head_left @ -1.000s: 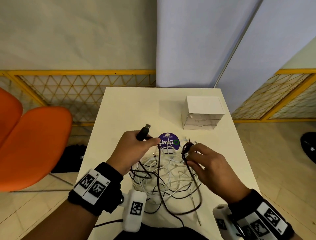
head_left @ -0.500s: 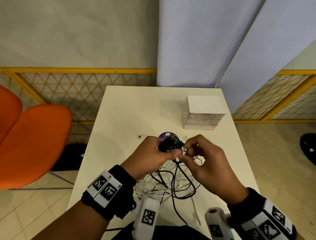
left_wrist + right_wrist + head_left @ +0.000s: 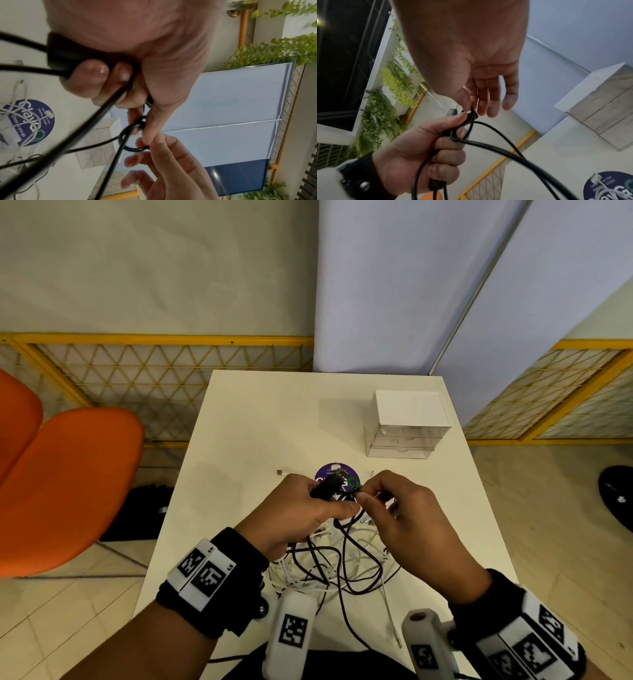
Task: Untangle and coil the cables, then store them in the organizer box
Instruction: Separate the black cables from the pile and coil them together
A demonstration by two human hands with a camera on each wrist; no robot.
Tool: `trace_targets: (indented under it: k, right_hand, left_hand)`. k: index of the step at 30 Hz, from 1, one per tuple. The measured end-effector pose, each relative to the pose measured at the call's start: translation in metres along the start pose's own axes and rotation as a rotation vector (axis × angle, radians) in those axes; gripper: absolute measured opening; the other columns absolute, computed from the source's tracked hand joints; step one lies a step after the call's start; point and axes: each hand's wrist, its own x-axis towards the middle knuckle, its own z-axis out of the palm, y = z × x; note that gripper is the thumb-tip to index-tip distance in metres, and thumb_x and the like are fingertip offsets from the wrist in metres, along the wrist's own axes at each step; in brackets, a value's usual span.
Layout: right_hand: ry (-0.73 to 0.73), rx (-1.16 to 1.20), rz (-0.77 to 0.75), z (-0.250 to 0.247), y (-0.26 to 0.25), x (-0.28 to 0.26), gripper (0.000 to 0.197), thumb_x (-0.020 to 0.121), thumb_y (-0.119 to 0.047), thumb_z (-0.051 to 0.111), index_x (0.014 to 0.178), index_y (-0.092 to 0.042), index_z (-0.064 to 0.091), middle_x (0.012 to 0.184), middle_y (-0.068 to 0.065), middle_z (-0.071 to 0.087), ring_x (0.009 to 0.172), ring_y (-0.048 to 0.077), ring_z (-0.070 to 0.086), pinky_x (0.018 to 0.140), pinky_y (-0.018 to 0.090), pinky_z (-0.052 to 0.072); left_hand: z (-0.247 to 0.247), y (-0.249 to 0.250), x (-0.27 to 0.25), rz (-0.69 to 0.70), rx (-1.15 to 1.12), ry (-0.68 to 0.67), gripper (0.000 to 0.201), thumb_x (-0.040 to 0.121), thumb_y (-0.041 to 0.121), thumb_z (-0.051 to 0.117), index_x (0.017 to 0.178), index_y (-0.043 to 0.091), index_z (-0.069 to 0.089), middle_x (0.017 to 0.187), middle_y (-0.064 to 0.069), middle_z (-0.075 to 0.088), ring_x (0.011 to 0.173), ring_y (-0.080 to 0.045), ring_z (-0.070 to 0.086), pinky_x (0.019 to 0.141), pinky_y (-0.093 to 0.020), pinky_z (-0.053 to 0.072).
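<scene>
A tangle of black and white cables (image 3: 335, 570) lies on the white table (image 3: 260, 419) near its front edge. My left hand (image 3: 308, 511) grips a black USB plug (image 3: 329, 486) and its black cable (image 3: 96, 121) above the pile. My right hand (image 3: 387, 508) pinches a small loop of the same black cable (image 3: 471, 121) between thumb and forefinger, right against the left thumb; its other fingers are stretched out. The white organizer box (image 3: 407, 419) with drawers stands at the back right of the table, apart from both hands.
A round purple sticker (image 3: 334, 472) lies on the table under the hands, crossed by a white cable (image 3: 22, 121). A small white plug (image 3: 281, 472) lies left of it. An orange chair (image 3: 68, 484) stands left of the table, a yellow lattice fence behind.
Both hands have come together over the sticker. The left hand brought the USB plug to the right, and the right hand moved left and now pinches the loop by the left thumb.
</scene>
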Motion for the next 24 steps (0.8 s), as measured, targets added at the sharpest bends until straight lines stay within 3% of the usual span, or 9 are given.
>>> trace_targets:
  k: [3,7,10,13,16,18,20,22,24]
  right_hand:
    - [0.016,-0.018,0.014,0.005,-0.005,-0.006,0.008,0.097,-0.023,0.06,0.089,-0.023,0.06,0.075,-0.016,0.058,0.065,0.005,0.053,0.059,0.022,0.038]
    - [0.1,-0.013,0.063,0.015,-0.007,-0.011,0.008,0.098,-0.022,0.057,0.09,-0.023,0.057,0.071,-0.008,0.061,0.063,0.014,0.054,0.058,0.035,0.045]
    - [0.131,0.005,0.113,0.015,-0.007,-0.011,0.011,0.099,-0.02,0.056,0.089,-0.024,0.054,0.069,-0.005,0.061,0.062,0.015,0.054,0.06,0.041,0.047]
    - [0.104,0.068,0.17,0.015,-0.01,-0.011,0.013,0.099,-0.017,0.056,0.087,-0.023,0.055,0.072,-0.006,0.064,0.066,0.013,0.058,0.064,0.04,0.051]
    - [0.0,0.276,0.246,0.01,-0.009,-0.006,0.014,0.099,-0.012,0.055,0.086,-0.018,0.058,0.077,0.001,0.068,0.065,0.012,0.063,0.062,0.03,0.053]
    - [-0.12,0.506,0.27,0.003,-0.004,-0.001,0.011,0.099,-0.006,0.054,0.09,-0.003,0.059,0.088,0.015,0.066,0.072,0.016,0.063,0.064,0.026,0.052]
    - [-0.208,0.753,0.311,-0.004,0.003,0.002,0.015,0.099,-0.006,0.051,0.094,0.007,0.055,0.092,0.025,0.064,0.079,0.022,0.063,0.065,0.029,0.052]
    - [-0.21,0.892,0.359,-0.01,0.011,0.004,0.016,0.099,-0.009,0.048,0.093,0.004,0.054,0.087,0.023,0.063,0.074,0.023,0.062,0.062,0.028,0.048]
    - [-0.161,0.931,0.412,-0.013,0.019,0.005,0.016,0.096,-0.015,0.051,0.09,0.0,0.054,0.076,0.018,0.061,0.064,0.022,0.055,0.061,0.027,0.045]
  left_hand:
    - [-0.002,0.002,0.001,-0.027,0.065,-0.014,0.04,0.073,0.027,0.085,0.059,0.018,0.049,0.045,0.011,0.029,0.04,-0.01,0.027,0.051,-0.027,0.022]
    - [-0.004,0.004,0.001,0.01,0.151,-0.03,0.037,0.072,0.022,0.086,0.058,0.016,0.052,0.042,0.013,0.031,0.038,-0.007,0.029,0.048,-0.025,0.023]
    - [-0.008,0.009,0.001,0.061,0.184,-0.106,0.033,0.07,0.02,0.087,0.059,0.015,0.056,0.047,0.011,0.036,0.045,-0.01,0.032,0.053,-0.027,0.025]
    - [-0.015,0.014,0.002,0.088,0.254,-0.194,0.037,0.071,0.021,0.088,0.056,0.018,0.054,0.048,0.01,0.039,0.049,-0.01,0.035,0.058,-0.029,0.026]
    - [-0.022,0.015,0.004,0.133,0.316,-0.266,0.037,0.071,0.021,0.088,0.057,0.019,0.054,0.051,0.01,0.044,0.048,-0.008,0.037,0.057,-0.028,0.027]
    - [-0.029,0.013,0.004,0.156,0.316,-0.307,0.032,0.073,0.017,0.088,0.06,0.021,0.059,0.055,0.011,0.051,0.052,-0.006,0.044,0.058,-0.027,0.032]
    - [-0.033,0.009,0.002,0.176,0.223,-0.366,0.02,0.075,0.008,0.085,0.073,0.022,0.071,0.07,0.011,0.068,0.067,-0.005,0.059,0.07,-0.024,0.045]
    - [-0.031,0.006,0.002,0.203,0.152,-0.327,0.017,0.077,0.007,0.084,0.085,0.019,0.075,0.08,0.009,0.075,0.078,-0.004,0.065,0.08,-0.021,0.048]
    - [-0.024,0.006,0.0,0.224,0.112,-0.205,0.01,0.08,0.016,0.083,0.082,0.018,0.073,0.061,0.017,0.064,0.06,0.002,0.056,0.065,-0.015,0.043]
